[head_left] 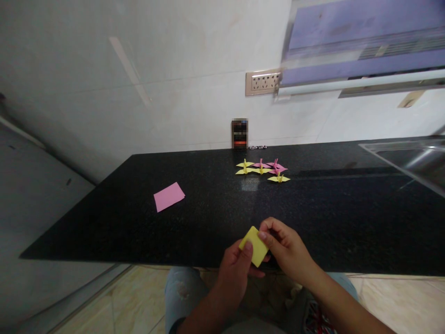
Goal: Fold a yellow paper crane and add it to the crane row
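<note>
A small folded square of yellow paper (pixel 256 250) is held up over the front edge of the black counter. My left hand (pixel 237 265) grips its lower left side, thumb on top and fingers underneath. At its upper right corner, my right hand (pixel 285 245) pinches the paper between thumb and index finger. Farther back stand several folded paper cranes, among them a yellow crane (pixel 278 178) and a pink crane (pixel 276 163). A short stack of pink paper (pixel 169 196) lies flat to the left, apart from both hands.
The black counter (pixel 114 208) runs along a white wall. A phone-like device (pixel 239 133) leans upright against that wall, with a beaded strand (pixel 257 147) beside it. A metal sink (pixel 417 160) is at the right, and a socket panel (pixel 263 82) is above.
</note>
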A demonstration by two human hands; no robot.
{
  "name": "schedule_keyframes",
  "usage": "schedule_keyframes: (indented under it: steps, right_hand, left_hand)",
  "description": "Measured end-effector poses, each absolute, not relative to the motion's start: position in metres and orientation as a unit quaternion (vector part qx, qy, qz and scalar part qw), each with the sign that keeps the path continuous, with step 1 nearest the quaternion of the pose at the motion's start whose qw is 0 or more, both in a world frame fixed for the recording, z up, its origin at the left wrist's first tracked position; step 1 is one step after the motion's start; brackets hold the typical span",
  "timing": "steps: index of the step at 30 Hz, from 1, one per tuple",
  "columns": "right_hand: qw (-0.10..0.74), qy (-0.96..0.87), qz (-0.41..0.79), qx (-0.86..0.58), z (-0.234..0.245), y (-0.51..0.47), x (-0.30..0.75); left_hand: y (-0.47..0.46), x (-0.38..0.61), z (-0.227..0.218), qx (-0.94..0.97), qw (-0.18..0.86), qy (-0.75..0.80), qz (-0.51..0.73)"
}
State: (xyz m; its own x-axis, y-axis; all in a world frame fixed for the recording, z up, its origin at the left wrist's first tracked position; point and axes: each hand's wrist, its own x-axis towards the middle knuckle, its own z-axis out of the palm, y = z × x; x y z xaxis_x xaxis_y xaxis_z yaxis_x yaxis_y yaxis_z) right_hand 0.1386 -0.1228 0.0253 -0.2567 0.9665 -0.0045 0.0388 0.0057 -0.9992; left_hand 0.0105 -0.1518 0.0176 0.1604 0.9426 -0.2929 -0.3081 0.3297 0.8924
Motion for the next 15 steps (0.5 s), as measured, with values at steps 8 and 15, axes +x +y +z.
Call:
schedule_keyframes:
  steps: [8,15]
  right_hand:
    - [0.413,-0.668,0.424,-0.450,0.0278,-0.1191,0.1435]
    - [0.419,-0.645,0.466,-0.437,0.0281,-0.1221,0.1441]
  left_hand:
    - [-0.1433,0.0053,0.0160,0.166,0.839,0.316,0.411]
    - [-0.1433,0.0016,0.0192,0.203,0.825,0.321,0.418]
